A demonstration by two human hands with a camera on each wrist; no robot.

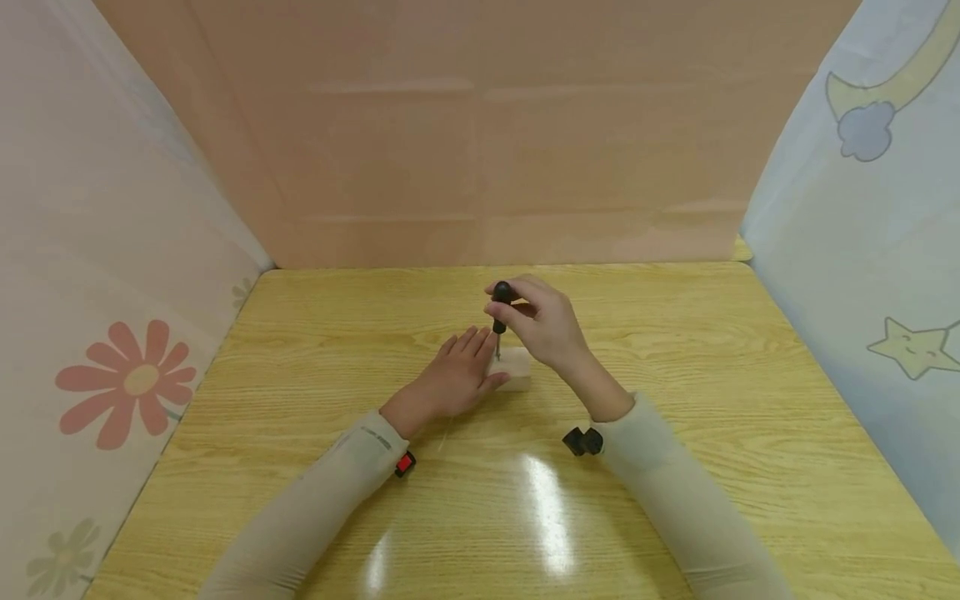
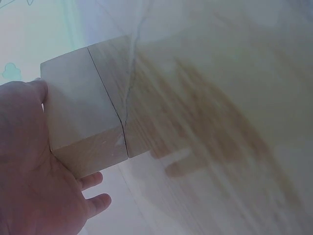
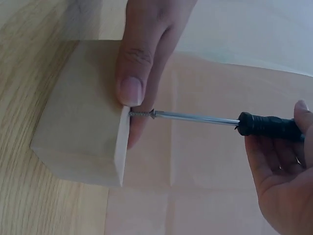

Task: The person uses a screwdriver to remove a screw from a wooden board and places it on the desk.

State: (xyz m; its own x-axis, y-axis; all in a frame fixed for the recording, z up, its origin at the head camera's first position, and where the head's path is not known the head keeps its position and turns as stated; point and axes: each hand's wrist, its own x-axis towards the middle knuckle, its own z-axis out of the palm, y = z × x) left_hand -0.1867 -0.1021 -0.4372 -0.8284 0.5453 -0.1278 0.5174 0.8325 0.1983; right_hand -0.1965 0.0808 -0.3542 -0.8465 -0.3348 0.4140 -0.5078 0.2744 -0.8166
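**Fastening Step: Drive and Steady**

On the near side, the left sleeve (image 1: pixel 315 508) carries a black unit with a red patch (image 1: pixel 405 464) at its cuff; the right sleeve (image 1: pixel 690 492) carries a black double-knobbed unit (image 1: pixel 582 442).

The left hand (image 1: pixel 456 379) grips the block (image 1: pixel 516 365) between thumb and fingers, the fingers nearly straight. The block lies on the desk (image 1: pixel 712 350), close to the middle of the head view. The right hand (image 1: pixel 551 329) pinches the handle of the driver (image 3: pixel 254 125), which stands nearly upright over the block. The driver's tip meets the head of the screw (image 3: pixel 141 114); the screw's other end is at the block's face, beside the left thumb. Thread is exposed; depth of entry cannot be told.

Step in hand (judged): driving the screw, early stage. The next move calls for turning the driver under light pressure, in line with the screw, with the block braced. A slipping tip could strike the thumb.

Surface: yellow wood grain, with glare (image 1: pixel 550 517) on the near part.

Room: side panels show a red flower (image 1: pixel 138 382) at left and a star (image 1: pixel 917 348) at right; a creased peach backdrop (image 1: pixel 450 150) closes the far side.
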